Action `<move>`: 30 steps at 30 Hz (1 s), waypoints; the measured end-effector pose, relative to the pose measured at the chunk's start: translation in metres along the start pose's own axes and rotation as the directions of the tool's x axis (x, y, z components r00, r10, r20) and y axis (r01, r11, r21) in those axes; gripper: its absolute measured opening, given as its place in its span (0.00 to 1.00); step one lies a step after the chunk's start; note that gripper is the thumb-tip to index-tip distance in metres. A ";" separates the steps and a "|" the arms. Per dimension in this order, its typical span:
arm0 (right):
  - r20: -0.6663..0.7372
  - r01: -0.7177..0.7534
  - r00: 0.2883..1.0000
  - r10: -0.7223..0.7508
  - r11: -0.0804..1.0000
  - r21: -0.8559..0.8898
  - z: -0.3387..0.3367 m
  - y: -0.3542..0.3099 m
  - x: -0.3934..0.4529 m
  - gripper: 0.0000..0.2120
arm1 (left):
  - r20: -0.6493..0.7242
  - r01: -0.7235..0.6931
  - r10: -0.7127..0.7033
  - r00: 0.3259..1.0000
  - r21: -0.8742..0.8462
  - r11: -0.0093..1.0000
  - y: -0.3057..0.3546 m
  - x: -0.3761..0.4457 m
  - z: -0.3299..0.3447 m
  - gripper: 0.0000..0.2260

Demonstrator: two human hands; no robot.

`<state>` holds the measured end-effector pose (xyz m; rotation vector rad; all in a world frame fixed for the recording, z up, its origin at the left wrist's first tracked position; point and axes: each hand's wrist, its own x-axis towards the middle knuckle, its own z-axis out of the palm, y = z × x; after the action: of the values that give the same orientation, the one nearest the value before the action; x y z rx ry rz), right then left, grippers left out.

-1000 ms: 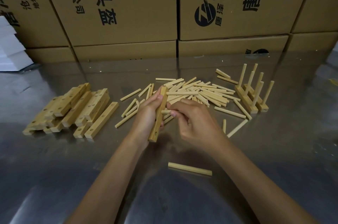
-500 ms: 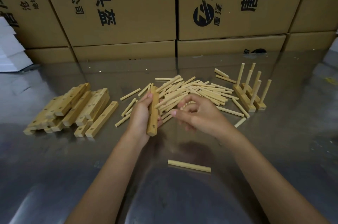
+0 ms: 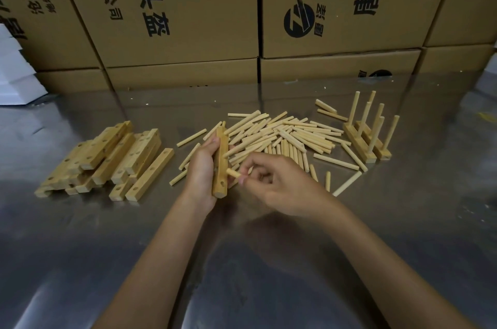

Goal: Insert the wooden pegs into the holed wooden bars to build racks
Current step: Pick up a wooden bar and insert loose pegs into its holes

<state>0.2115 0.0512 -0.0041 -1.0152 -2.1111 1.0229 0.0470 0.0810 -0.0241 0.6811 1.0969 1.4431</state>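
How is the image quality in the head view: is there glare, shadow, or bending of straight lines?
Head view: dim, soft light; pale glare streaks on the metal table, which mirrors the boxes; box edges lean outward from wide-angle distortion; soft shadow under the right hand; the bar and pegs stay fairly sharp.

Illumination is dim and warm, with no direct source in frame. The reflective grey metal tabletop (image 3: 403,221) carries broad, soft glare patches at its lower left and lower centre, and mirrors the brown printed cardboard boxes (image 3: 188,19) behind it. Soft shadows lie beneath the forearms. Wide-angle distortion bows box edges outward near the frame borders. Central focus is acceptable; corners are softer.
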 end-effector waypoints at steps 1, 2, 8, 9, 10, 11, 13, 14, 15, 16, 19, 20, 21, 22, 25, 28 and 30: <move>-0.057 0.045 0.997 -0.049 0.997 -0.068 0.003 0.000 0.001 0.02 | 0.024 -0.003 0.003 1.000 -0.018 1.000 -0.001 0.000 0.001 0.16; -0.089 0.076 0.992 -0.089 0.987 -0.142 0.006 0.001 0.001 0.02 | 0.030 -0.004 0.004 1.000 -0.030 1.000 -0.001 -0.001 0.002 0.16; -0.088 0.186 0.970 -0.225 0.927 -0.325 0.004 0.002 0.001 0.04 | -0.014 -0.057 0.058 0.998 0.029 0.998 -0.003 0.000 0.002 0.17; -0.085 0.198 0.966 -0.244 0.912 -0.360 0.005 0.001 0.001 0.04 | -0.016 -0.060 0.061 0.998 0.030 0.998 -0.003 -0.001 0.003 0.17; -0.087 0.206 0.962 -0.257 0.902 -0.379 0.005 0.001 0.002 0.04 | -0.015 -0.064 0.064 0.998 0.032 0.997 -0.004 0.000 0.003 0.17; -0.091 0.213 0.960 -0.266 0.899 -0.383 0.006 0.000 0.001 0.04 | -0.013 -0.068 0.068 0.998 0.035 0.997 -0.004 -0.001 0.003 0.16; -0.094 0.229 0.954 -0.283 0.897 -0.379 0.008 0.001 0.002 0.04 | -0.021 -0.076 0.077 0.997 0.040 0.996 -0.005 -0.001 0.003 0.16; -0.089 0.234 0.954 -0.288 0.895 -0.380 0.009 0.001 0.002 0.03 | -0.034 -0.075 0.076 0.996 0.041 0.996 -0.006 -0.001 0.004 0.16; -0.084 0.235 0.955 -0.285 0.897 -0.376 0.010 0.001 0.002 0.03 | -0.048 -0.074 0.076 0.996 0.040 0.996 -0.007 -0.002 0.004 0.15; -0.084 0.232 0.956 -0.280 0.902 -0.363 0.011 0.002 0.003 0.02 | -0.055 -0.076 0.078 0.995 0.038 0.996 -0.008 -0.002 0.004 0.15; -0.123 0.190 0.965 -0.233 0.939 -0.287 0.011 0.005 0.005 0.01 | -0.040 -0.090 0.092 0.995 0.033 0.995 -0.010 -0.002 0.005 0.15; -0.136 0.169 0.969 -0.208 0.952 -0.255 0.012 0.006 0.005 0.01 | -0.035 -0.096 0.097 0.995 0.030 0.995 -0.011 -0.001 0.005 0.15; -0.149 0.143 0.972 -0.179 0.964 -0.224 0.011 0.007 0.004 0.01 | -0.033 -0.102 0.103 0.994 0.028 0.994 -0.011 -0.001 0.005 0.15; -0.167 0.117 0.975 -0.150 0.974 -0.193 0.012 0.007 0.004 0.02 | -0.036 -0.110 0.111 0.993 0.025 0.994 -0.010 -0.001 0.005 0.15; -0.147 -0.002 0.989 0.016 0.995 0.098 0.009 0.005 0.006 0.09 | -0.040 -0.130 0.129 0.991 -0.018 0.991 -0.006 0.000 0.006 0.15; 0.002 -0.129 0.989 0.147 0.864 0.487 -0.007 0.005 0.009 0.18 | -0.058 -0.167 0.163 0.985 -0.062 0.984 -0.003 -0.001 0.007 0.16; 0.030 -0.183 0.981 0.190 0.872 0.455 -0.012 0.008 0.008 0.19 | -0.104 -0.205 0.198 0.975 -0.063 0.977 -0.002 -0.003 0.008 0.15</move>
<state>0.2192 0.0658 -0.0024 -0.9889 -1.6577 1.5131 0.0555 0.0802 -0.0217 0.6915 1.0667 1.6980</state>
